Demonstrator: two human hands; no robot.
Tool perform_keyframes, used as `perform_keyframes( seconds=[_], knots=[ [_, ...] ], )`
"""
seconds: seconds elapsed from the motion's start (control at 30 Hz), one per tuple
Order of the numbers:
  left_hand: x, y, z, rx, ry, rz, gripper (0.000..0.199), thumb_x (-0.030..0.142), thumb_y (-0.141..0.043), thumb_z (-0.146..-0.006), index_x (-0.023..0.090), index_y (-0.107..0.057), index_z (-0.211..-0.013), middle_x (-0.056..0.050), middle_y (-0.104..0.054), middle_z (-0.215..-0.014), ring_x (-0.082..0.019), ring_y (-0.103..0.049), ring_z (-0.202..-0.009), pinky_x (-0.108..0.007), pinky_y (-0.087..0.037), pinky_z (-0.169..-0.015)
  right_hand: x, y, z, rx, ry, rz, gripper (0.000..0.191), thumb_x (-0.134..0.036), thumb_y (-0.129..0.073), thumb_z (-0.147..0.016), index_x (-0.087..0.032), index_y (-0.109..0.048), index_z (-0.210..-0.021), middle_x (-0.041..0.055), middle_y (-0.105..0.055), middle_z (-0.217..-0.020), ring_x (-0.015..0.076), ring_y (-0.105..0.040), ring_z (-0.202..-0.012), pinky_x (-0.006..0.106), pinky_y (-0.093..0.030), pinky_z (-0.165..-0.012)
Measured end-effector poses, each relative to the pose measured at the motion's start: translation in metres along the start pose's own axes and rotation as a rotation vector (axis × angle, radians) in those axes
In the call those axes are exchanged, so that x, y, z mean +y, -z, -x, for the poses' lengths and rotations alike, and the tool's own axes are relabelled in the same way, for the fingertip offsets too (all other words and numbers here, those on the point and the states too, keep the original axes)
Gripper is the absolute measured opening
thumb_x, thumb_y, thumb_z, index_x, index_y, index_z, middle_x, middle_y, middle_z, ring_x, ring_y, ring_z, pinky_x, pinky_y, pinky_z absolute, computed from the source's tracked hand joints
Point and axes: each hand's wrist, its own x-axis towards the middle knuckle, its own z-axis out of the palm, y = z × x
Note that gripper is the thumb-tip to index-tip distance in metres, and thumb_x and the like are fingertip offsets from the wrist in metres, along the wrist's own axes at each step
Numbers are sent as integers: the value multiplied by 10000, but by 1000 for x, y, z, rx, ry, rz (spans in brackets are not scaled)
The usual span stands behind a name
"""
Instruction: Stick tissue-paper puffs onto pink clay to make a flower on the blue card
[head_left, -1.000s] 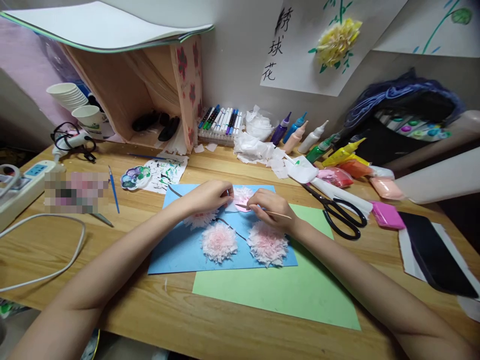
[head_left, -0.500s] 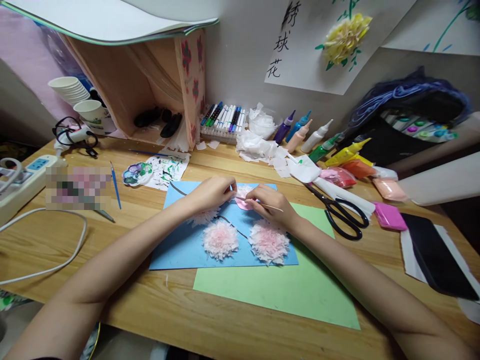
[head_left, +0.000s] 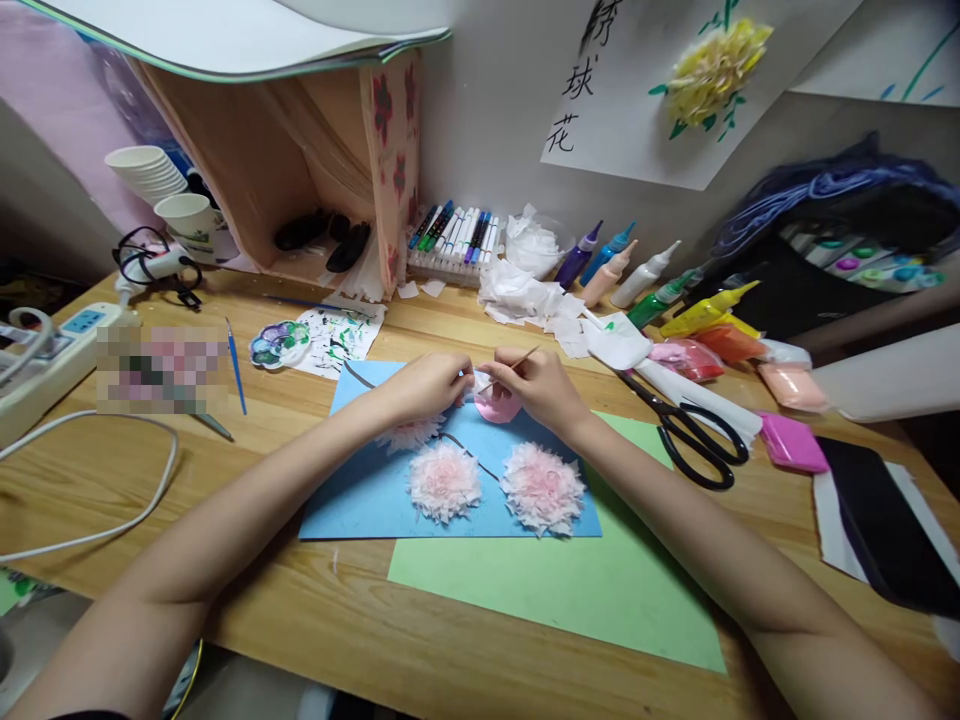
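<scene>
Head view: both hands meet over the far part of a blue sheet (head_left: 352, 505) that lies on the bench (head_left: 105, 480). The left hand (head_left: 424, 385) has its fingers pinched on a small scrap of white tissue (head_left: 469, 381), and the heel of that hand rests on a pink paper flower (head_left: 409, 433). The right hand (head_left: 541, 388) has its fingers closed round a thin wooden stick (head_left: 510, 368), whose tip points towards the tissue. Just under the two hands sits a pink blob (head_left: 496, 408) on the blue sheet; I cannot tell whether the stick touches it.

Risks, as I judge them:
- The tissue looks thin and soft, so a hard push with the stick could tear it or crumple it unevenly.
- The left hand pressing on the flower below it could flatten the frills.
- Two more flowers, one in the middle (head_left: 444, 482) and one to the right (head_left: 543, 487), lie just beside the forearms; a dragged wrist could smear or shift them.
- The blue sheet rests partly over a green sheet (head_left: 570, 590) and looks unfixed, so leaning on it could slide the whole layout.
- Scissors (head_left: 694, 440) lie open near the right elbow, and a sideways sweep of that arm could knock them.
</scene>
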Motion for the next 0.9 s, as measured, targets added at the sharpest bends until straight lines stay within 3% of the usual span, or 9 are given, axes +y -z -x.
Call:
perform_keyframes(
  seconds=[0.17,0.33,0.43,0.63,0.9],
  knots=[
    [1,2,0,-49,50,24,311,290,-326,-914,163,-574,-776,-49,-657,-743,-161,-572,-668,-255,-383,-635,6,0,2,39,-5,55,464,-437,-480,-899,-166,-538,-528,6,-571,-498,120,-533,-519,237,-350,-540],
    [1,1,1,-39,20,-23,292,313,-358,-905,154,-583,-809,-71,-658,-796,-172,-567,-689,-257,-368,-621,-2,9,3,-155,86,134,255,-346,-455,-929,-164,-626,-878,15,-631,-709,109,-528,-606,237,-361,-594],
    [2,1,1,-29,11,-64,287,333,-385,-893,150,-593,-818,-75,-656,-782,-175,-553,-658,-257,-345,-582,-8,16,3,-246,122,165,271,-335,-427,-945,-158,-604,-839,16,-609,-697,108,-515,-607,242,-358,-593],
    [4,8,2,-47,23,-19,244,283,-402,-878,153,-601,-828,-54,-674,-761,-160,-571,-648,-243,-363,-579,-11,24,3,-255,209,156,287,-317,-401,-959,-168,-579,-790,17,-592,-685,115,-505,-615,248,-375,-598],
    [-1,13,3,-37,-7,-59,207,242,-459,-852,144,-640,-875,-57,-682,-805,-151,-574,-687,-238,-363,-596,-2,18,3,-285,282,236,291,-310,-398,-960,-162,-594,-805,36,-598,-704,132,-521,-650,262,-392,-621]
  ],
)
